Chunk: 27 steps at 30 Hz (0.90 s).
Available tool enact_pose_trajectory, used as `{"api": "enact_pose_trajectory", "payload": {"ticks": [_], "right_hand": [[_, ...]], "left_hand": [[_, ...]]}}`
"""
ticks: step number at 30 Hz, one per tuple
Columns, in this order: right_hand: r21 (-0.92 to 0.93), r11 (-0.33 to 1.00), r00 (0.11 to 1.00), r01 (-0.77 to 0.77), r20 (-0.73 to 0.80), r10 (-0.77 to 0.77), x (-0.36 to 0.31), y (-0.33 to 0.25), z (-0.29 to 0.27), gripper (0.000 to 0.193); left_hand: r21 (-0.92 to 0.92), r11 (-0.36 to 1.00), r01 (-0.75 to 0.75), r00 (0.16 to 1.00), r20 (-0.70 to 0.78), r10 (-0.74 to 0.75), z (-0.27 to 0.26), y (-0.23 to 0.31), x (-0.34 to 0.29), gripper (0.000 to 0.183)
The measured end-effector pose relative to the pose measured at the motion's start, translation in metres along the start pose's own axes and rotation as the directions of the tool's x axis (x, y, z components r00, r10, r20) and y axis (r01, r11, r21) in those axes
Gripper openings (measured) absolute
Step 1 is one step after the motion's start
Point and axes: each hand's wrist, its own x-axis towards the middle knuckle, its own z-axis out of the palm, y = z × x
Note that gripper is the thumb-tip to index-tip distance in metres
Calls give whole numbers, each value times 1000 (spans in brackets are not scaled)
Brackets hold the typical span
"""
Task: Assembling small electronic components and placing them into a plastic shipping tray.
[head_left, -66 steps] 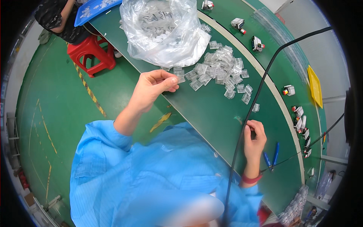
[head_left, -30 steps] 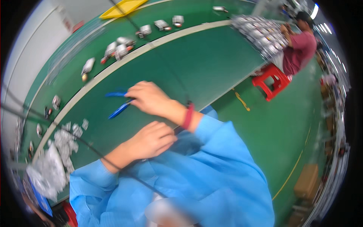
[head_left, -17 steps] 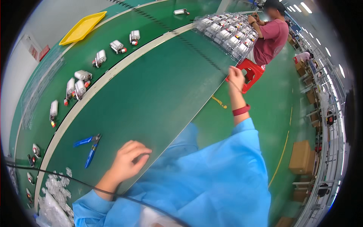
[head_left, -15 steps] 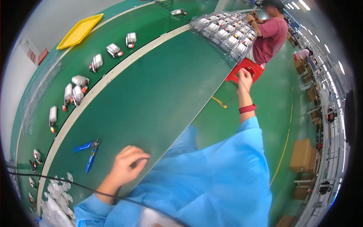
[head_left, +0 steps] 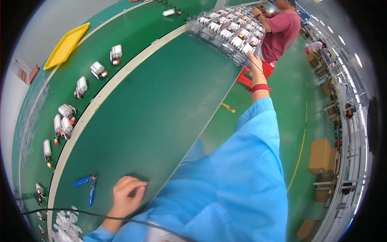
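My left hand point(head_left: 127, 197) rests low over the green table point(head_left: 149, 117), fingers loosely curled, with a gap to the thumb and nothing held. To its left lie blue-handled cutting pliers point(head_left: 92, 191), their handles spread. My right arm stretches far forward, and the right hand point(head_left: 255, 68) is at the near corner of a clear plastic tray point(head_left: 225, 50) filled with rows of white cylindrical motor-like units point(head_left: 238, 41) with red and yellow ends. Its fingers extend toward the nearest units. Whether the fingertips touch one is too small to make out.
Several similar white units point(head_left: 82, 85) lie on the green belt beyond a pale rail point(head_left: 90, 108). A yellow tray point(head_left: 66, 46) stands behind them. Clear plastic scraps point(head_left: 66, 224) sit at lower left, and a black cable crosses my left wrist. A co-worker point(head_left: 280, 30) is beside a red stool point(head_left: 244, 78).
My right hand has moved forward from above the stool to the tray's corner. The view has shifted, and my left hand stays loosely curled over the table near the pliers.
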Motion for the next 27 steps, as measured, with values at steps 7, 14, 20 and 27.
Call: {"api": "enact_pose_trajectory", "payload": {"ticks": [7, 14, 20, 27], "right_hand": [[138, 989, 983, -48, 182, 23, -25, -9, -21, 73], [72, 997, 948, -28, 318, 4, -117, -5, -44, 26], [109, 994, 947, 14, 319, -48, -220, -6, -54, 24], [147, 989, 922, -23, 385, -36, -247, 12, -52, 39]], "left_hand": [[-38, 999, -17, 1000, 23, 18, -1, 2, 4, 10], [-102, 992, -78, 997, 10, 79, 0, -6, 4, 8], [-139, 985, -103, 992, 52, 111, -2, -6, -4, 8], [-135, 983, -127, 991, -62, 119, 4, -9, -8, 9]]}}
